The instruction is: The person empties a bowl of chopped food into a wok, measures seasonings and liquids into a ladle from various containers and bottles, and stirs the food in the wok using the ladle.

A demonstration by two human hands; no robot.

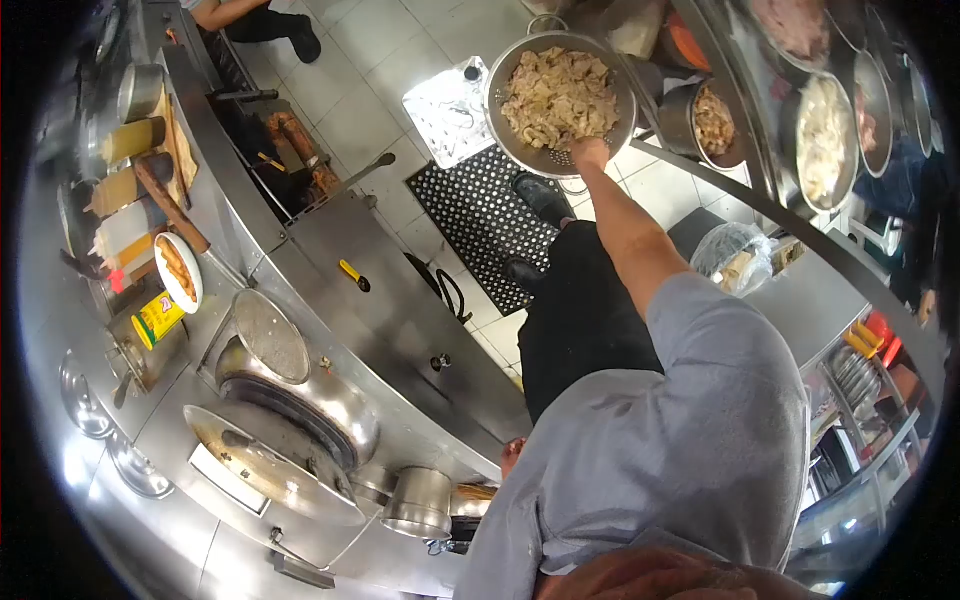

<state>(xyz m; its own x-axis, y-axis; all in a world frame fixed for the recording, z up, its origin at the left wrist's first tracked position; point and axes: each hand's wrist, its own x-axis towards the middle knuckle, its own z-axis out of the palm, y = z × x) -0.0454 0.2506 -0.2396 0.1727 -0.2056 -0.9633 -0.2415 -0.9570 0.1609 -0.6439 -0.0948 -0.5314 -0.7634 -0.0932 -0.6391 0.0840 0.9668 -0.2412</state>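
Observation:
My right hand [590,153] is stretched out to the side and closed on the near rim of a metal colander [494,112]. Pale cooked meat pieces [560,95] fill much of the colander, and my fingertips are close to them. A loop handle shows on the colander's far side. My left hand [512,456] is low beside the counter's front edge, mostly hidden by my grey sleeve. Its visible fingers look curled, and what they hold, if anything, is hidden. Near it on the stove side is a steel pot [420,503].
A wok [270,465] and a round strainer [270,337] sit on the stove counter, near a white oval dish [179,272] and a yellow can [157,320]. Food bowls [827,143] line the right shelf. A dotted mat [470,215] lies underfoot. Another person's leg [265,27] shows at the top.

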